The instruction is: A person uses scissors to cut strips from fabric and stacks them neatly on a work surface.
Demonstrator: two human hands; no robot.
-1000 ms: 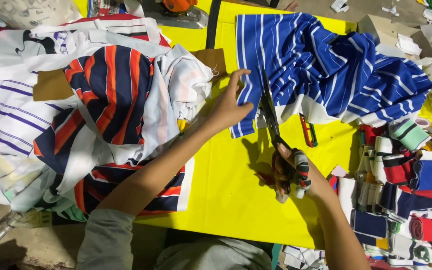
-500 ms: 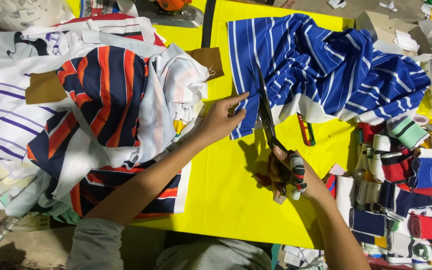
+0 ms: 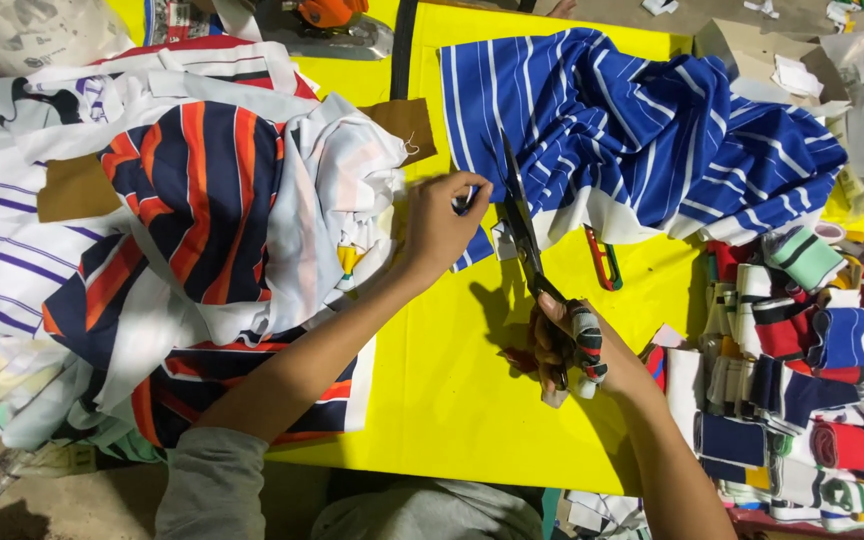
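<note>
- Your right hand (image 3: 570,345) has its fingers curled shut through the handles of the scissors (image 3: 524,232), blades pointing away from you.
- Your left hand (image 3: 440,222) is pinching the near left edge of the blue striped cloth (image 3: 642,140), just left of the blades.
- That cloth sits far right on the yellow table (image 3: 452,390).
- Pile of striped fabric (image 3: 182,220) on the left, rolled strips (image 3: 802,350) on the right.

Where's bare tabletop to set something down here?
Bare yellow table between the forearms, bordered by the striped fabric pile and the right hand with the scissors. A small strip lies beside the brown card. The rolled strips and the blue striped cloth crowd the rest.
</note>
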